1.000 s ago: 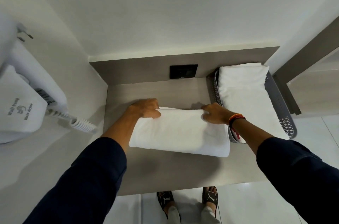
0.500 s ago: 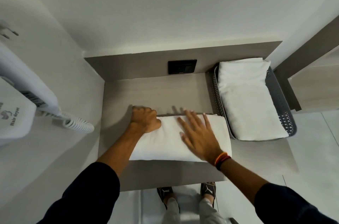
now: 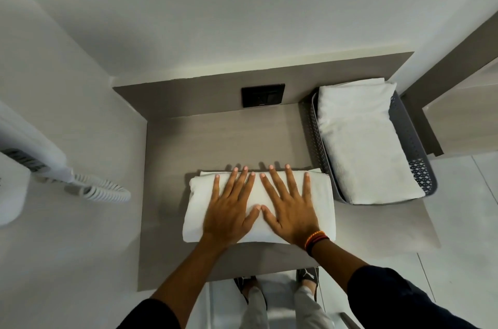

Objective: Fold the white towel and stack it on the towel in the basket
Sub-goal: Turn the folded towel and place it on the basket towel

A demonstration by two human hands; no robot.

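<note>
The folded white towel (image 3: 320, 202) lies on the grey surface (image 3: 223, 140), near its front edge and just left of the basket (image 3: 404, 124), its right end almost at the basket's wall. Both hands press flat on it, left hand (image 3: 229, 210) and right hand (image 3: 289, 210) side by side, fingers (image 3: 287, 180) spread wide and gripping nothing, thumbs nearly touching; they hide the towel's middle, so its folds there cannot be read. A second white towel (image 3: 363, 145) fills the basket, covering its floor. Behind the towel the surface is bare up to a dark wall plate (image 3: 262, 95). At left a hair dryer (image 3: 16, 167) with a coiled cord (image 3: 105, 191) is cut off by the frame. Below the front edge, feet (image 3: 307, 277) show only in part.
</note>
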